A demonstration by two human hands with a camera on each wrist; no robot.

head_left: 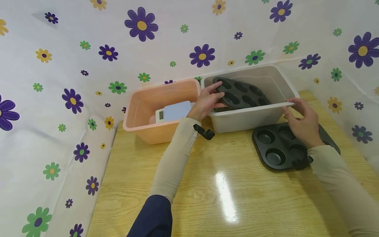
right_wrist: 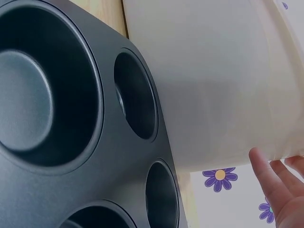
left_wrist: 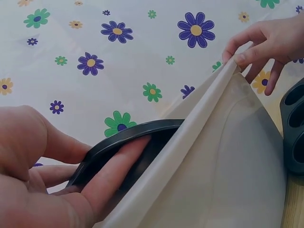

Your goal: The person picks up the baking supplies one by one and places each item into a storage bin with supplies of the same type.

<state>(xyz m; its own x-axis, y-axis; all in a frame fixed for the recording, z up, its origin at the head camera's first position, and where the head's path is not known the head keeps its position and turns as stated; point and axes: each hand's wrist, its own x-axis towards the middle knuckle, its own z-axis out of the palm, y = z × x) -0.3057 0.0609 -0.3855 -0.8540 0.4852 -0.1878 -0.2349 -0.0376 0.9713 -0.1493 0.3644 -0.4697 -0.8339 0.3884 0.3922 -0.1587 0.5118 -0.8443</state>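
Observation:
A dark muffin pan (head_left: 248, 94) lies tilted inside the white plastic bin (head_left: 245, 118). My left hand (head_left: 205, 102) grips the pan's left end, thumb on its outer edge and a finger underneath, as the left wrist view shows. At the bin's front right corner, my right hand (head_left: 305, 123) pinches the rim between thumb and fingers. A second muffin pan (head_left: 277, 142) rests on the table in front of the bin, partly under the right forearm. In the right wrist view, this pan (right_wrist: 107, 156) fills the left side, near the bin's wall.
Left of the white bin stands a peach bin (head_left: 154, 131), holding a kitchen scale (head_left: 177, 111) with a small display. Both bins stand at the back of the wooden table (head_left: 142, 184), against a flower-printed cloth (head_left: 165, 42). Glare marks the table's middle.

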